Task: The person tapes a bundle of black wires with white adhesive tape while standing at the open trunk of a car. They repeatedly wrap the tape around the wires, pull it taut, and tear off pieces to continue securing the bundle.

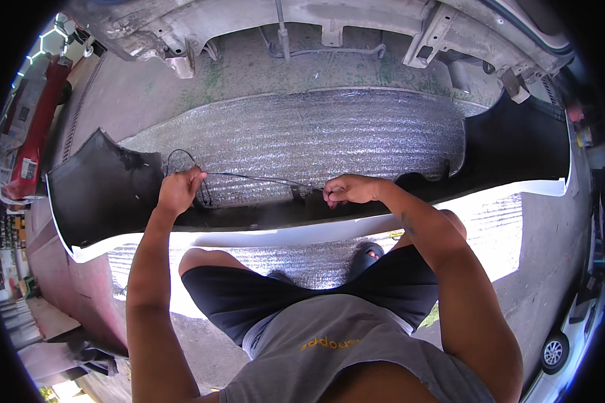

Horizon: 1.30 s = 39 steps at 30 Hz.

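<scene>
A thin black wiring harness (252,177) stretches between my two hands above a car bumper cover. My left hand (180,190) is closed on one part of it, and a loop of the wire rises and hangs beside that fist. My right hand (350,190) pinches the other end between thumb and fingers. Beneath the hands lies the bumper cover (514,136), its black inner side facing up and its white outer face (292,234) turned towards me. What the right fingertips pinch is partly hidden.
Silver foil-faced padding (322,126) lies on the concrete floor under the bumper. Ahead stands a vehicle body with its bare bumper beam (302,15) and metal brackets (428,35) exposed. A red car part (35,136) is at left; a white car (559,347) stands at lower right.
</scene>
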Tool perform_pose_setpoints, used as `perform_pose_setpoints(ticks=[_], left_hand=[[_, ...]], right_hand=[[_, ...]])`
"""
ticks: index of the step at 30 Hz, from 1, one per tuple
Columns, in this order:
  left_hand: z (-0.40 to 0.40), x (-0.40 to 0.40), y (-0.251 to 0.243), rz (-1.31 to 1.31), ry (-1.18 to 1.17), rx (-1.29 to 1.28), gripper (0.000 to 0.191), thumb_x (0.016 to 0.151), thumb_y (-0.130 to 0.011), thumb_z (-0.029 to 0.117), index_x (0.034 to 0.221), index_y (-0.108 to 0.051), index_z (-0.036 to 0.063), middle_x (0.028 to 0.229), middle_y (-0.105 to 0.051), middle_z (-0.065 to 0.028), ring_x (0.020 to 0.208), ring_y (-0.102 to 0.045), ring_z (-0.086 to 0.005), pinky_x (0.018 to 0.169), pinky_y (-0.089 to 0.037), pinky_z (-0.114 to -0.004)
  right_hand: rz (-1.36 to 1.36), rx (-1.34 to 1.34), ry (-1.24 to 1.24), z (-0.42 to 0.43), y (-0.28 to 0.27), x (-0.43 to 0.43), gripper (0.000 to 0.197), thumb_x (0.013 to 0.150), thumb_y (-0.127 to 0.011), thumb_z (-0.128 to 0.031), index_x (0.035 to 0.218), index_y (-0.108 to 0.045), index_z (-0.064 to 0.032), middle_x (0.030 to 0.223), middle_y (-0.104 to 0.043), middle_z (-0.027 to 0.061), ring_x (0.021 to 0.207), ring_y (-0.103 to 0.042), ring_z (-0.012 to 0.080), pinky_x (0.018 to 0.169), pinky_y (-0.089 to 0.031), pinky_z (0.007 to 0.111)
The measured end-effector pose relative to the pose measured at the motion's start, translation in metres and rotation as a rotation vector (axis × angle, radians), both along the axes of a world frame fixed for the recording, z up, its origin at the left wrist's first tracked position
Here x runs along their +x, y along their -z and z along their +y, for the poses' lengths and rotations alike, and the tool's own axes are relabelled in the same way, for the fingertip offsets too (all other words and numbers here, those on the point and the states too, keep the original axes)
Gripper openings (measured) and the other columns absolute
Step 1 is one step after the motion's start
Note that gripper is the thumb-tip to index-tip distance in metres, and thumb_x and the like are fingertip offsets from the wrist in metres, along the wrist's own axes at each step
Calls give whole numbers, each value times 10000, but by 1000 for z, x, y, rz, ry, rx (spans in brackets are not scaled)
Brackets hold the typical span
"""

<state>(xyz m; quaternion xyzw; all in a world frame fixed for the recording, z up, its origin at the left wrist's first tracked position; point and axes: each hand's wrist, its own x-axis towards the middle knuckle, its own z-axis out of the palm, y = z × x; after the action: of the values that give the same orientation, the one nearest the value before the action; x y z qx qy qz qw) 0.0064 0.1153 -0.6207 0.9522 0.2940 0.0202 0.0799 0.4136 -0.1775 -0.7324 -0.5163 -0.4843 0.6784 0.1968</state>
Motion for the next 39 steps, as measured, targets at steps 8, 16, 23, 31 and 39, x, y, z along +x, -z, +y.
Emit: perform_pose_setpoints(ticks=[8,16,23,31,39], left_hand=[[4,-28,29,134,-17,-85,327,1087,-622,399,975,-686,99,812,-695,-212,843,-688,-491,714,-526,-578],[9,-56,65,207,-80,-432,293,1074,-664,354,1070,-740,71,984,-734,-243,992,-697,-481,829,-542,-511],[13,-50,82,282,-98,-388,374,1100,-608,413,1062,-736,64,993,-734,-229,1008,-685,-481,863,-532,-523],[11,-20,104,493,-69,-484,402,1098,-580,473,1261,-745,144,1196,-751,-223,1162,-690,-454,990,-545,-517],[-77,144,46,-55,106,-441,486,1117,-591,367,1523,-584,100,1413,-667,-239,1299,-648,-444,1104,-520,-468]], right_hand=[[31,51,324,6,8,-4,191,1120,-616,-153,1205,-726,-23,1027,-749,51,914,-702,122,794,-552,287],[-42,160,353,14,-18,-13,172,1056,-669,-52,1198,-748,6,1009,-760,81,905,-708,151,800,-555,308],[-275,351,532,23,7,-23,187,1019,-708,-27,1187,-737,50,979,-763,121,893,-733,170,810,-571,340],[66,126,760,27,-4,-16,152,1029,-703,-31,1154,-743,44,937,-756,85,866,-740,155,754,-569,289],[-57,54,626,29,10,-19,138,1015,-694,-20,1122,-761,35,876,-754,92,779,-726,144,650,-562,290]])
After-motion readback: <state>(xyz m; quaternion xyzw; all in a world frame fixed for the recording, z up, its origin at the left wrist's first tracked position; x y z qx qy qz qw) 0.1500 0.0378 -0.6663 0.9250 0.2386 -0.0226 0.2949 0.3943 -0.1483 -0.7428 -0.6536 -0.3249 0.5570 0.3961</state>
